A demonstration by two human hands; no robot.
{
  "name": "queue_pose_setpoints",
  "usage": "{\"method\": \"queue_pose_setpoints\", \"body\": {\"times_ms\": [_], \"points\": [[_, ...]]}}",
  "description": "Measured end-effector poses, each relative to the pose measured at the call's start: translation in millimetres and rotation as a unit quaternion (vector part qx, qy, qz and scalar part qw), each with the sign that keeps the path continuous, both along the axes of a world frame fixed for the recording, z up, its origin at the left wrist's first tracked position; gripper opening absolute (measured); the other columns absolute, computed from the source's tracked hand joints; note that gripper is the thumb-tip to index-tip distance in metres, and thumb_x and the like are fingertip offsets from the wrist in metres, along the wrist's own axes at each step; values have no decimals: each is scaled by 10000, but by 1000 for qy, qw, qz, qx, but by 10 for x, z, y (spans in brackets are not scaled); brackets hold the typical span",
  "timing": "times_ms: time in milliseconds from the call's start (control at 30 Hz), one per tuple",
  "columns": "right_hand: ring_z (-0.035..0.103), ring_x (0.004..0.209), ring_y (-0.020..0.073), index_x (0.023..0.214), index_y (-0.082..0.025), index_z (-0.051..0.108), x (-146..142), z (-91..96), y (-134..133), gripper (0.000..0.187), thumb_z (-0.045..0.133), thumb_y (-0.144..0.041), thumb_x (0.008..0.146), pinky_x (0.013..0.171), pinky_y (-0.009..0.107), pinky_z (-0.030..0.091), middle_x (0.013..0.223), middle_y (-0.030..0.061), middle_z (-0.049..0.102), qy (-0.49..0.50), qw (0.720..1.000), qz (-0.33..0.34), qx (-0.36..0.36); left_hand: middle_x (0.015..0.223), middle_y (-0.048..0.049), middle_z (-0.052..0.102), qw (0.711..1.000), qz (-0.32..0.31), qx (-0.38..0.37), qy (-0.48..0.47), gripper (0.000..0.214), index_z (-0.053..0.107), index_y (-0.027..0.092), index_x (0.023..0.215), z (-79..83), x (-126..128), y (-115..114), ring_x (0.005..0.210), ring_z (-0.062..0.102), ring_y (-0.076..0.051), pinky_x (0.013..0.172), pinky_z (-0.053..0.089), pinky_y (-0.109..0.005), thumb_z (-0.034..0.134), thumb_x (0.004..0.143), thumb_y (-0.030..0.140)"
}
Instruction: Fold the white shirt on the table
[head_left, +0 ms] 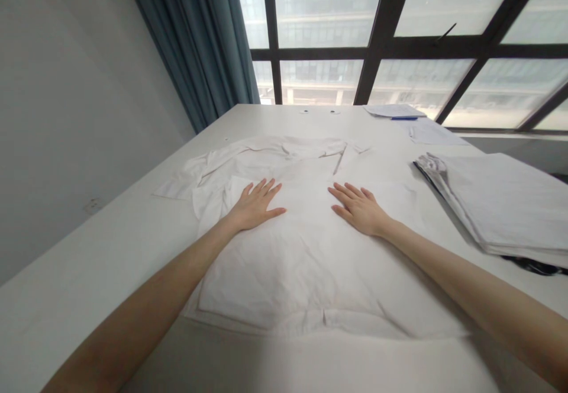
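A white shirt [297, 263] lies spread on the white table, creased in places, its hem towards me. Its far part, with what looks like a sleeve [177, 183] on the left and a collar-like flap [348, 155], is bunched in folds. My left hand [257, 206] rests flat on the left side of the cloth, fingers spread. On the right side my right hand [358, 208] lies flat too, its fingers pointing inward and apart. Neither hand grips the fabric.
A folded stack of white cloth [519, 203] sits at the right, with something black [535, 266] under it. Papers [394, 110] and a blue pen [403, 118] lie at the table's far right. A blue curtain [199, 38] and windows stand behind; a grey wall [80, 115] rises at left.
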State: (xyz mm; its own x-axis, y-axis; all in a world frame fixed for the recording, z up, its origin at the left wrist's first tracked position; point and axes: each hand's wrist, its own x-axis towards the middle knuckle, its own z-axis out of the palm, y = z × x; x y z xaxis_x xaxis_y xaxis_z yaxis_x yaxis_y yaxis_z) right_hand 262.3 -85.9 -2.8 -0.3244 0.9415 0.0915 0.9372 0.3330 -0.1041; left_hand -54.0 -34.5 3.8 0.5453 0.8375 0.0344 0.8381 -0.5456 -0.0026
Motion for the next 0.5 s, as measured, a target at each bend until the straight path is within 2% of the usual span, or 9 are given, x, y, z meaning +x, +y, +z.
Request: {"method": "queue_pose_setpoints", "body": {"times_ms": [267, 500], "points": [[281, 1446, 269, 1521, -351, 284, 418, -47, 9, 579, 206, -565, 988, 1112, 588, 282, 1581, 21, 308, -20, 999, -49, 8, 1604, -97, 218, 1000, 1, -2, 1, 754, 243, 200, 1542, -2, -2, 8, 1491, 156, -287, 1185, 127, -504, 291, 949, 664], [297, 1439, 275, 1508, -314, 328, 737, -88, 5, 595, 204, -561, 981, 1110, 610, 272, 1577, 26, 317, -37, 993, -109, 15, 1612, -86, 187, 1000, 1, -16, 6, 761, 230, 204, 1546, 10, -13, 23, 1493, 146, -287, 1187, 122, -500, 299, 946, 668]]}}
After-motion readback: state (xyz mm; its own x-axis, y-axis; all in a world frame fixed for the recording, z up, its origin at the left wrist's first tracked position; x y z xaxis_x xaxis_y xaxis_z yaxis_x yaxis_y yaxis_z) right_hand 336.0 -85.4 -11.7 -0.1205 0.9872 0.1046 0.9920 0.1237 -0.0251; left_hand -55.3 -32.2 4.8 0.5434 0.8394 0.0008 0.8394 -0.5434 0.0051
